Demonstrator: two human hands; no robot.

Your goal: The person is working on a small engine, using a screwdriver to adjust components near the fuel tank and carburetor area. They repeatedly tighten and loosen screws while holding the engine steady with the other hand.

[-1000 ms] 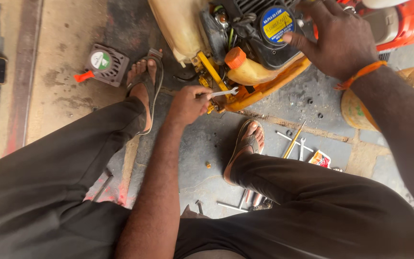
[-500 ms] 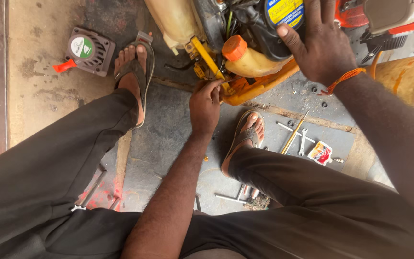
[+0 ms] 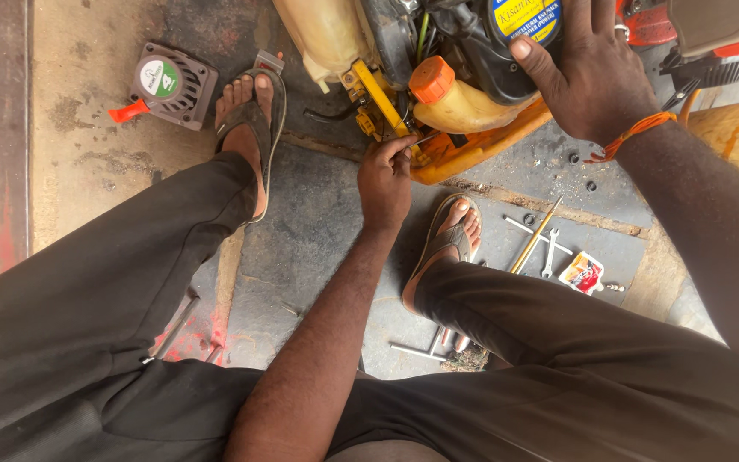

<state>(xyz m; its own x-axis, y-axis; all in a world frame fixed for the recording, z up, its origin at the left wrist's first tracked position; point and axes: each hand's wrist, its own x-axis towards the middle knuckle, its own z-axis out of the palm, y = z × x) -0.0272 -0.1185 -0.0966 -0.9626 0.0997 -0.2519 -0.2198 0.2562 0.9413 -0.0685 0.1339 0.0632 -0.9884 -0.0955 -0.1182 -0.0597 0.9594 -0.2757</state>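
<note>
Flanking left hand (image 3: pixel 384 180): sandalled foot (image 3: pixel 248 120), spanners (image 3: pixel 549 248), grey starter cover (image 3: pixel 168 84).

orange cap (image 3: pixel 432 79) on a yellowish tank (image 3: pixel 464 107), yellow bracket (image 3: pixel 378 94), dark grey trousers (image 3: pixel 87 299).

Rough grey concrete floor (image 3: pixel 318 248) is showing stains w/ red paint patches near left. Daylight is falling evenly. Spanners (image 3: pixel 549 252), rods & a small sachet (image 3: pixel 583 274) are lying at right.
</note>
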